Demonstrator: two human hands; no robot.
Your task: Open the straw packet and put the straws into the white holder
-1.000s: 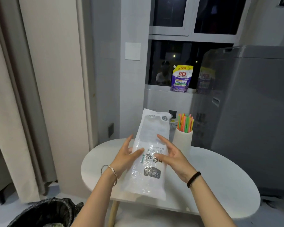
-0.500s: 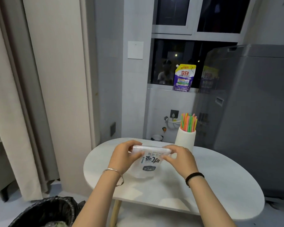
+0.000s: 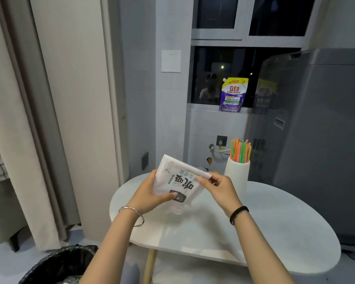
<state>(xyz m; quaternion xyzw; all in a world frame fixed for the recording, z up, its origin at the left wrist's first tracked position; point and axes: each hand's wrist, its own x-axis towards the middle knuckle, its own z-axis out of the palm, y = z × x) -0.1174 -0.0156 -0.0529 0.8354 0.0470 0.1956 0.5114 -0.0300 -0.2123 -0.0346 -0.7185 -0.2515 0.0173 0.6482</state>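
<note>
White and oval, the table (image 3: 275, 232) stands before a dark window, with a grey machine (image 3: 326, 140) at 3 o'clock and a curtain (image 3: 14, 119) at 9 o'clock. Both forearms reach forward over the near edge of the table and meet above it. The left hand (image 3: 148, 193) holds the straw packet (image 3: 179, 181) from its left side, palm turned inward, with the thumb pressed on the printed front near the dark label; its grip is closed on the packet. The right hand (image 3: 220, 188) pinches the upper right edge of the packet between thumb and fingers, wrist bent a little down, so its grip is also closed on the packet. The packet is folded, lifted above the table, its print upside down. At 1 o'clock from the hands, just behind the right hand, the white holder (image 3: 237, 173) stands upright on the table with coloured straws (image 3: 240, 150) in it. A black bin (image 3: 55, 265) is on the floor at 7 o'clock.
</note>
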